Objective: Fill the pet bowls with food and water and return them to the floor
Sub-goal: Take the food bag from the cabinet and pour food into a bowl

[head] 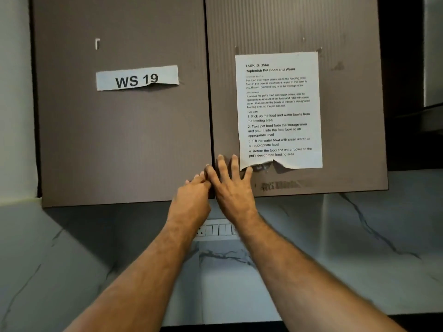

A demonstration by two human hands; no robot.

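Two bare forearms rose from the bottom edge of the frame over a pale marbled tabletop and met at the centre, at the seam between two brown wall-cabinet doors. At that seam the left hand had its fingers curled in against the edge of the left door, seemingly hooked on it, though whether they had actually caught the edge could not be told. Touching it, the right hand lay flat with fingers spread on the lower corner of the right door, just below and left of a taped instruction sheet. Behind the wrists a white switch plate sat on the marble backsplash. Farther up, in the upper left of the frame, a "WS 19" label was stuck on the left door. No pet bowls and no food bag showed anywhere in view. By judgement the step in hand was fetching the pet food from storage; the next move called for pulling a door outward at the seam while clearing the other hand from its swing.
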